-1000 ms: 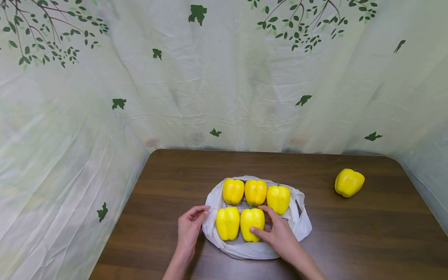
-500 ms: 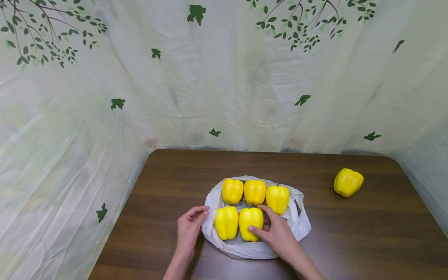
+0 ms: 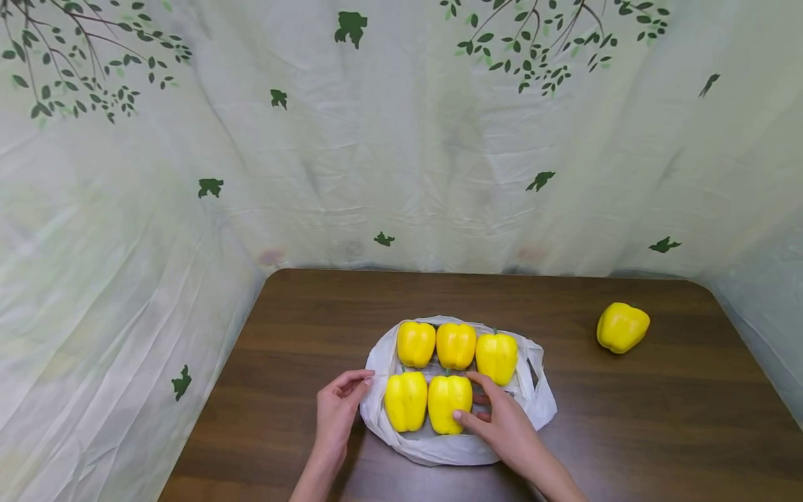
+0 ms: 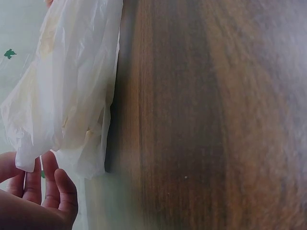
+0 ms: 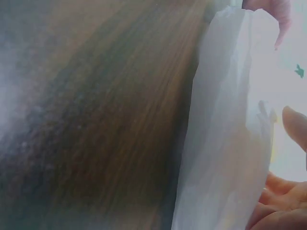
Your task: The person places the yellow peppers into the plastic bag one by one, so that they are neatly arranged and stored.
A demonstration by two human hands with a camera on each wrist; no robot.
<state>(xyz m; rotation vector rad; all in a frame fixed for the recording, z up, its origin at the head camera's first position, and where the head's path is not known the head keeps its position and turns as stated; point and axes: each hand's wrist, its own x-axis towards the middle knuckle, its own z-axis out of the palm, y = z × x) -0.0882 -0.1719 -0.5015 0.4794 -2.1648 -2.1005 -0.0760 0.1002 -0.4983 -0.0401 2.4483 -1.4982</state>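
A white plastic bag (image 3: pixel 433 457) lies with its mouth spread wide, and several yellow bell peppers (image 3: pixel 416 344) sit inside it in two rows. My left hand (image 3: pixel 339 404) pinches the bag's left rim between thumb and fingers; the left wrist view shows the bag's edge (image 4: pixel 29 160) at the fingertips. At the front row's right pepper (image 3: pixel 449 404), my right hand (image 3: pixel 505 425) has its thumb and fingers spread around the right side. In the right wrist view, the thumb (image 5: pixel 295 125) stands apart from the fingers, and the bag's wall hides most of the pepper.
Another yellow bell pepper (image 3: pixel 623 328) lies outside the bag, toward the far right of the brown wooden table (image 3: pixel 627 418). A pale curtain (image 3: pixel 426 139) with leaf prints hangs behind the table's far edge and along its sides.
My right thumb and forefinger have shifted slightly right and loosened from the front right pepper, which stays in place. The left hand keeps its pinch on the bag's rim.
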